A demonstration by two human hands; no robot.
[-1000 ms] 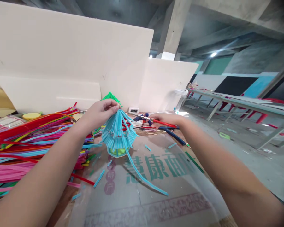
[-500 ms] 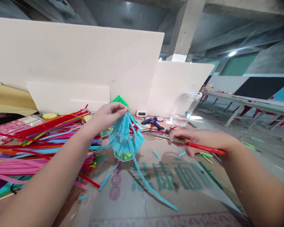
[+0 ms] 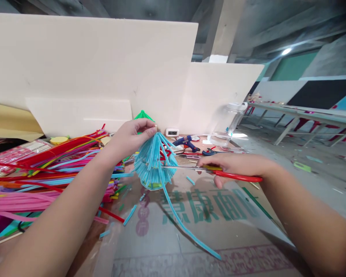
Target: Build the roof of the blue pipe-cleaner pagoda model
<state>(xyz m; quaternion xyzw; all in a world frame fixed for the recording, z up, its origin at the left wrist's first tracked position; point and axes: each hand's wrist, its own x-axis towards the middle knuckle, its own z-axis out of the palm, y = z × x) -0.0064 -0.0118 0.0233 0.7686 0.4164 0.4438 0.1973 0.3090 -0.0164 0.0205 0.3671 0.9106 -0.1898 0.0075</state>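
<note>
Behind the blue model (image 3: 148,157) in front of you stand pale boards (image 3: 89,57). The desk (image 3: 88,248) carries the model, which stands upright on a clear printed sheet (image 3: 190,246). To the model's left lies a thick heap of coloured fuzzy stems (image 3: 23,204). The model itself has layered, skirt-like fringes tapering to a peak.

Your left hand (image 3: 137,132) is at that peak, its fingers pinching the tip. To the model's right, your right hand (image 3: 230,163) grips the red-handled scissors (image 3: 236,176) in its fingers, the blades pointing at the model's front; you cannot tell whether they straddle anything. A clear jar (image 3: 229,121) stands behind and to the model's right. A long blue strip (image 3: 175,217) runs down from the model onto the sheet. Behind the model, slightly right, are a dark blue glue gun (image 3: 187,143) and a small white display (image 3: 172,132). Near its base, 1 short blue offcut (image 3: 130,215) lies to the front left.
</note>
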